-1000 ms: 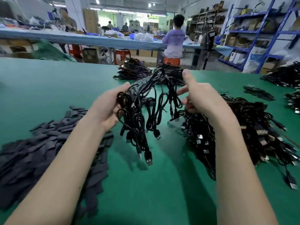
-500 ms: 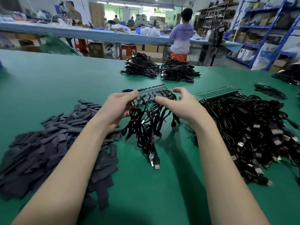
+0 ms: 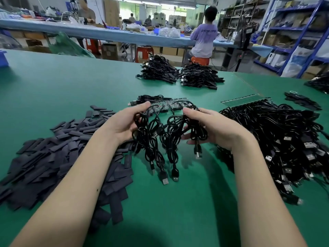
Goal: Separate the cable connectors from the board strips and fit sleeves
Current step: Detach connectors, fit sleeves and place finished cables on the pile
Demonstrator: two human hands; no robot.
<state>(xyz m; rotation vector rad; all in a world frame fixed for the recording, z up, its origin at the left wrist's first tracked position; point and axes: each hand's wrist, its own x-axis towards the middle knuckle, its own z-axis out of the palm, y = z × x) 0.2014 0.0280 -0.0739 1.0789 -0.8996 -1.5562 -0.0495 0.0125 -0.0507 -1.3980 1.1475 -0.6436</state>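
Note:
A board strip with several black USB cables hanging from it lies at the middle of the green table. My left hand grips the strip's left end and the cables beneath it. My right hand grips the right end, fingers curled among the cable loops. The USB plugs trail toward me on the table. A heap of flat black sleeves lies to my left. More strips with cables are piled to my right.
Two bundles of black cables lie at the table's far side. A small pile of sleeves sits at the far right. A person sits at a long bench behind, with blue shelving on the right.
The strip with its cables has come down from mid-air to the table. Both hands have lowered with it and now hold its two ends.

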